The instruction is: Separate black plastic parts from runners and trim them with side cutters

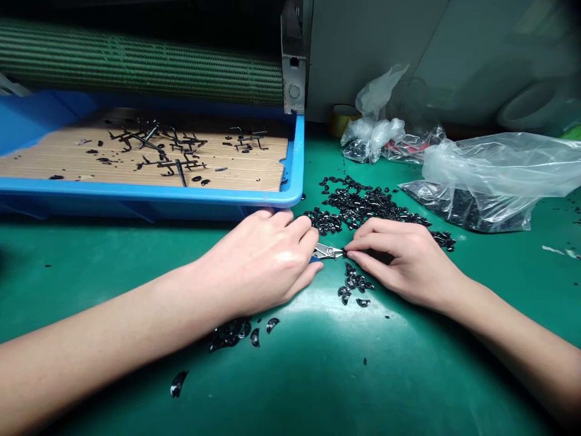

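My left hand (267, 260) grips a pair of small flush-cutting pliers (327, 252), with steel jaws pointing right and a blue handle mostly hidden in my palm. My right hand (399, 257) pinches a small black plastic piece (345, 252) between thumb and fingers, right at the jaws. A large heap of black plastic pieces (358, 206) lies just above my hands. A small group of crescent-shaped black pieces (354, 284) sits below the jaws, and another (229, 334) lies under my left wrist.
A blue plastic tray (149, 192) lined with corrugated cardboard holds black moulded sprues and scraps, just beyond my left hand. Clear plastic bags (494, 169), one with black pieces inside, lie at the right on the green work mat (290, 375). A roll of tape stands behind them.
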`<state>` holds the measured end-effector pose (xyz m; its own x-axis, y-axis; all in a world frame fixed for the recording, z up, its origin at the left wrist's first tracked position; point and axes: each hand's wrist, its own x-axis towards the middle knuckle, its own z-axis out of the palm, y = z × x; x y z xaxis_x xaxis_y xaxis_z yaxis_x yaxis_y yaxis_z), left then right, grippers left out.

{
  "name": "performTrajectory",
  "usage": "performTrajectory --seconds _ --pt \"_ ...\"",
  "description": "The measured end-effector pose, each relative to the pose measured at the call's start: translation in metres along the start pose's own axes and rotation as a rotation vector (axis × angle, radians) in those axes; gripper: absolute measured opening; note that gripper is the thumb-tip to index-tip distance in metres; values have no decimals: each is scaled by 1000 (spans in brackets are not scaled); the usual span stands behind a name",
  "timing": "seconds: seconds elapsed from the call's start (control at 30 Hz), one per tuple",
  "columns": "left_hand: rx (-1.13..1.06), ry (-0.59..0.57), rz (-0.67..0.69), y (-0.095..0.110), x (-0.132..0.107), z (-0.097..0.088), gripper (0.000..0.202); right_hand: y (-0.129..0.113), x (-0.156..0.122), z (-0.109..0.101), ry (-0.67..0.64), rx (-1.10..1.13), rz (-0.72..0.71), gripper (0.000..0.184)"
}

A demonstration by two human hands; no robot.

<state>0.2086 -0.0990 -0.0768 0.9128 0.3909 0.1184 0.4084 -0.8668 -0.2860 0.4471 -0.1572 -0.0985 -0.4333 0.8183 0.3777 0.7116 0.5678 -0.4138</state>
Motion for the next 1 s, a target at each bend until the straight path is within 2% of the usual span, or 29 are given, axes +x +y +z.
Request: performTrajectory --seconds 0.43,0.6,0.87,0.93,1.0 --pt "90 -63 56 5 4 -17 38 -2 0 2 -42 32 -9 16" --pt "88 -84 72 7 6 -19 34 -1 0 0 -63 60 -4 16" --pt "113 -63 147 16 0 -22 25 -5 3 -15 -213 136 36 17" --pt "104 -43 152 18 -2 -21 25 -6 6 -12 -141 93 115 17" --pt "73 -40 145 18 -3 -19 27 -4 10 -4 11 0 209 19"
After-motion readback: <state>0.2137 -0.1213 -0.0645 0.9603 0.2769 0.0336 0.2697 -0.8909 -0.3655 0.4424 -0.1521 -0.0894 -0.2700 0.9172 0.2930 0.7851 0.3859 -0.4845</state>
